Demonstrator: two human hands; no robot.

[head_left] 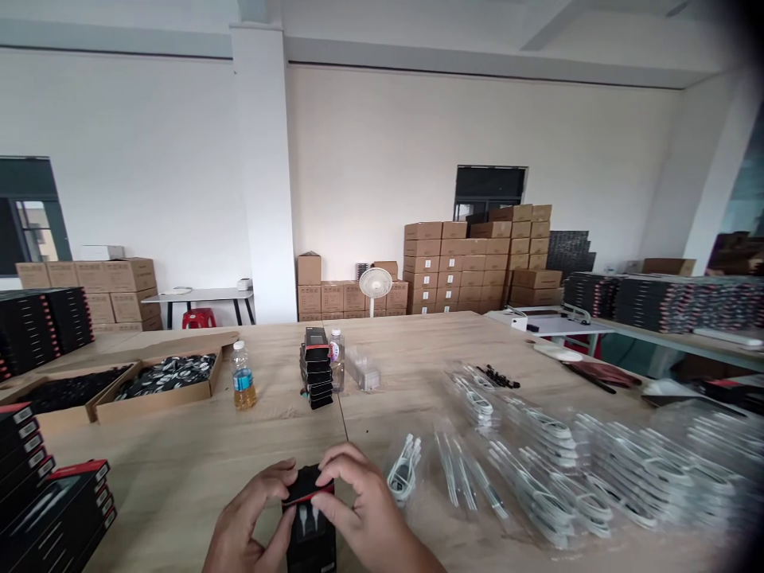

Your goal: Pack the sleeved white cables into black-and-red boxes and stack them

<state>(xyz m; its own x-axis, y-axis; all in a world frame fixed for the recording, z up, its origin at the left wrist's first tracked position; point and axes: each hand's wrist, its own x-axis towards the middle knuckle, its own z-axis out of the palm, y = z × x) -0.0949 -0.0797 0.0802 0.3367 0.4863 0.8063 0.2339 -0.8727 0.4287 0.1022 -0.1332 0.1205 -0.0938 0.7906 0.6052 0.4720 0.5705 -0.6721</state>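
A small black retail box with a red band (309, 521) stands upright near the table's front edge, with a white cable showing through its window. My left hand (247, 521) grips its left side with curled fingers. My right hand (364, 509) closes over its top right corner, fingertips pinching the red band. Just right of my right hand lies a coiled white cable in a clear bag (403, 474). Many more bagged white cables (555, 469) spread across the right half of the wooden table (179, 469).
A stack of small black boxes (316, 368) stands mid-table beside two bottles (243, 376). Open cardboard trays (161, 382) lie at the left, black boxes (53, 509) piled at the near left. Cardboard cartons (477, 263), a white fan (376, 284) and other tables fill the back.
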